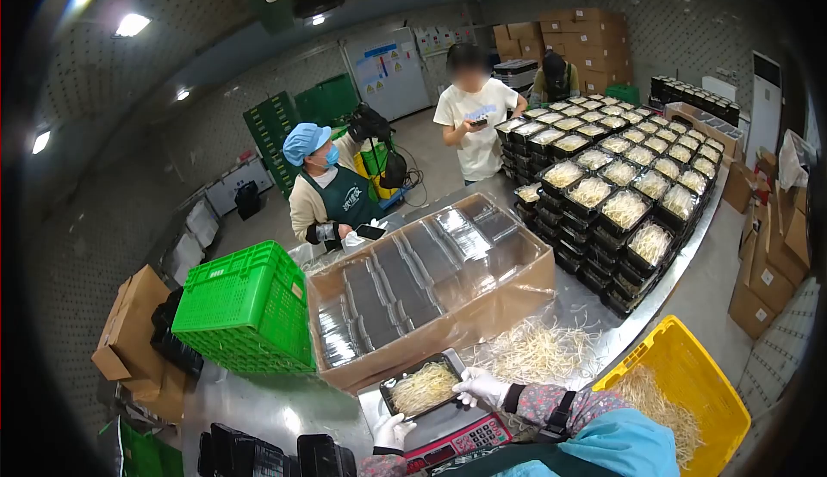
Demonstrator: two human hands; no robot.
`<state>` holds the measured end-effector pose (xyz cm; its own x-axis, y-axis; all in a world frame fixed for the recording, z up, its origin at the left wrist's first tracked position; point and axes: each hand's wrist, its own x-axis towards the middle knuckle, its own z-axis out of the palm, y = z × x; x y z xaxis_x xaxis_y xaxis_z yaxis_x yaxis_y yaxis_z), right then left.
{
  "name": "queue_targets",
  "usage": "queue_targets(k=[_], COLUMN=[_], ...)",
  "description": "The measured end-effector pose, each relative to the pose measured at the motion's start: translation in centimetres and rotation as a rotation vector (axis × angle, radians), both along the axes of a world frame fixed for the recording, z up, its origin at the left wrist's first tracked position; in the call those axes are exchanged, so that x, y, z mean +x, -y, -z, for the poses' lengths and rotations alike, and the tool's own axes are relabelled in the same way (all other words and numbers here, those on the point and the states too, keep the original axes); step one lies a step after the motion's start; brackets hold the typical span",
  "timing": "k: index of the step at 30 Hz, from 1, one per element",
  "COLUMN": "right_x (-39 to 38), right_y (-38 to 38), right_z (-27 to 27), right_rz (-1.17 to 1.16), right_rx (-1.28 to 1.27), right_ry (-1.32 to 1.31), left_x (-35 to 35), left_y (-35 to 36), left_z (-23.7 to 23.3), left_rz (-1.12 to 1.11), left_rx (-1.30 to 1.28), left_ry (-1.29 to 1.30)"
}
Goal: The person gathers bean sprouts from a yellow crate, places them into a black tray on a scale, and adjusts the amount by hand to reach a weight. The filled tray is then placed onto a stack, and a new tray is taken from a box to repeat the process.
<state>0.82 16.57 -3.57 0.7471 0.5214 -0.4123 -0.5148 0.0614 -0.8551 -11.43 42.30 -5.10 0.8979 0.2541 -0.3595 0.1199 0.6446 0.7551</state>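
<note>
The black rectangular plastic tray, filled with pale yellow bean sprouts, is at the lower centre of the frame, over the grey platform of a scale with a red keypad panel. The white-gloved right hand has its fingers bent at the tray's right end; the white-gloved left hand is half curled by the lower left corner. Whether either truly grips the rim I cannot tell.

The likeliest trouble is spilling: the sprouts look loose and lie near the rim, so raising one end faster than the other could tip strands out. Fingers bearing on the tray could also skew the scale's reading. The loose pile of white sprouts, right of centre, is near enough that strays might catch under the tray. The long brown cardboard box stands just beyond, so a push toward the upper frame could knock the tray against its wall.

The tray's open side faces up. Its long axis slants from lower left to upper right, with the short ends toward the left and right of the frame.
</note>
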Motion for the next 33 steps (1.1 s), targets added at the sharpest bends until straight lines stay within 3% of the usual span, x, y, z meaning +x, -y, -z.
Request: queue_targets(k=[3, 5, 7, 8, 9, 11, 13, 15, 16, 17, 18, 28, 31, 33], right_x=[-0.4, -0.1, 0.6, 1.6, 1.8, 3.3, 4.2, 4.5, 4.3, 4.5, 3.3, 3.6, 4.0, 4.5], right_y=[-1.0, -0.6, -0.4, 0.1, 0.4, -0.8, -3.6, -6.3, -7.3, -8.0, -7.2, -7.5, -7.6, -7.5], right_z=[0.7, -0.3, -2.1, -1.9, -5.1, -6.8, -5.9, -4.6, -2.8, -1.1, -4.0, -2.9, -2.9, -3.8], right_rz=[0.025, -0.072, -0.193, -0.148, -0.09, 0.063, 0.147, 0.136, 0.049, -0.04, -0.101, -0.076, -0.09, -0.181], right_rx=[0.037, -0.101, -0.288, -0.593, -0.702, -0.606, -0.457, -0.461, -0.528, -0.594, -0.721, -0.651, -0.624, -0.649], right_ry=[-0.051, 0.061, 0.181, 0.74, 0.791, 0.801, 1.084, 1.342, 1.355, 1.37, 1.341, 1.223, 1.222, 1.123], left_x=[0.1, -0.2, -0.1, 0.2, 0.8, 2.5, 4.4, 6.9, 8.0, 8.3, 8.6, 9.0, 9.0, 8.7], left_y=[-0.5, -1.6, -1.8, -1.6, -0.9, 0.0, 3.8, 6.1, 6.4, 6.6, 6.6, 6.9, 5.8, 3.9], left_z=[0.7, 0.6, -0.8, -2.1, -3.9, -5.8, -8.8, -7.9, -6.4, -4.9, -5.2, -5.5, -4.6, -3.3], left_rz=[-0.051, -0.015, 0.014, -0.063, -0.14, -0.06, 0.045, 0.181, 0.372, 0.492, 0.508, 0.513, 0.464, 0.344], left_rx=[0.068, 0.135, 0.57, 0.95, 1.328, 1.569, 1.894, 2.061, 2.229, 2.273, 2.264, 2.246, 2.073, 1.743], left_ry=[-0.028, -0.084, -0.119, -0.052, 0.019, 0.123, 0.216, 0.196, 0.095, 0.081, 0.067, 0.077, 0.18, 0.344])
